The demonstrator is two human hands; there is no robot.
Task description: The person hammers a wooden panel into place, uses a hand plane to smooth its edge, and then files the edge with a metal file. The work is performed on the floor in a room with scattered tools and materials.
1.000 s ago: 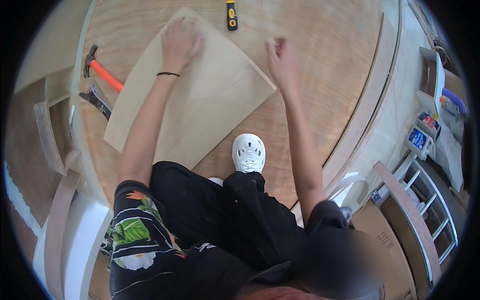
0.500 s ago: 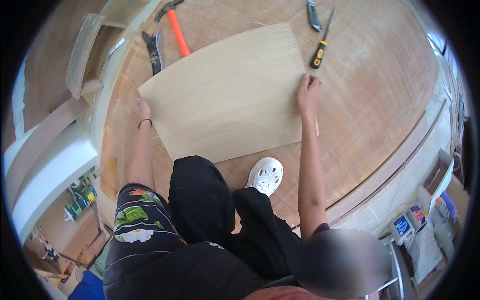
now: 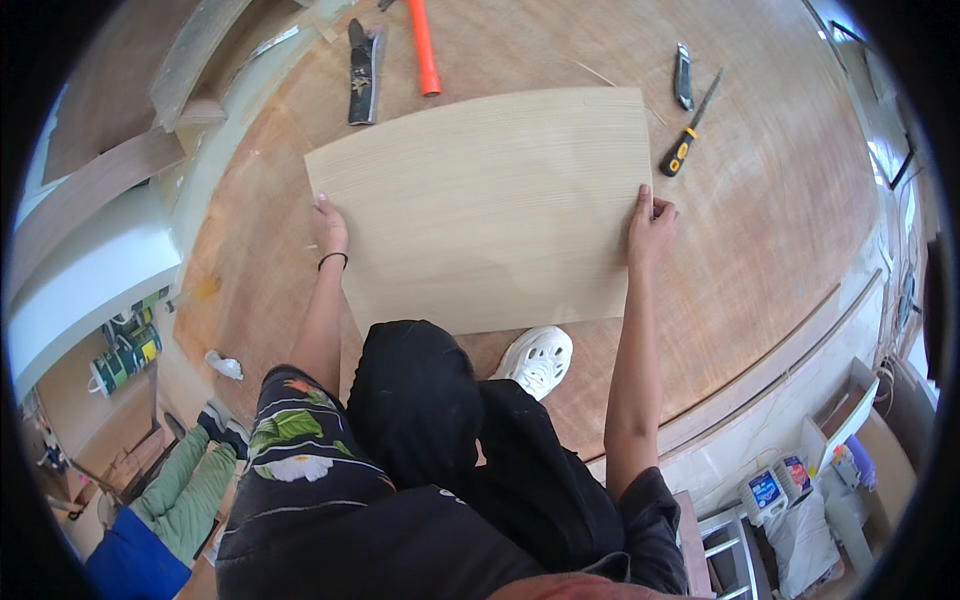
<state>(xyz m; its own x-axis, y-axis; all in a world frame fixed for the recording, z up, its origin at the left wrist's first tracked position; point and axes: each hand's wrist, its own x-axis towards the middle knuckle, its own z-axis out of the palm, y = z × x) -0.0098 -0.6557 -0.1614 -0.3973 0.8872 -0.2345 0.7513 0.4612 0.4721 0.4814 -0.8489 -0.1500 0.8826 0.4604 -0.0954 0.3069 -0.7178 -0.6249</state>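
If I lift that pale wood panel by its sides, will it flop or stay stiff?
Probably stiff: the pale wood panel shows no obvious sag between the left hand and right hand. It seems unlikely to roll, being broad and flat. Its face looks smooth, so grip might slip.

hands (image 3: 332,230) (image 3: 652,234): 2 | pale panel (image 3: 490,210): 1 | hammer (image 3: 424,50): 1 | utility knife (image 3: 683,78): 1

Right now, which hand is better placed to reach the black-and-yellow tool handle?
The right hand, I'd judge: it is at the right edge of the pale board, just short of the tool handle. The left hand is at the opposite edge, farther away.
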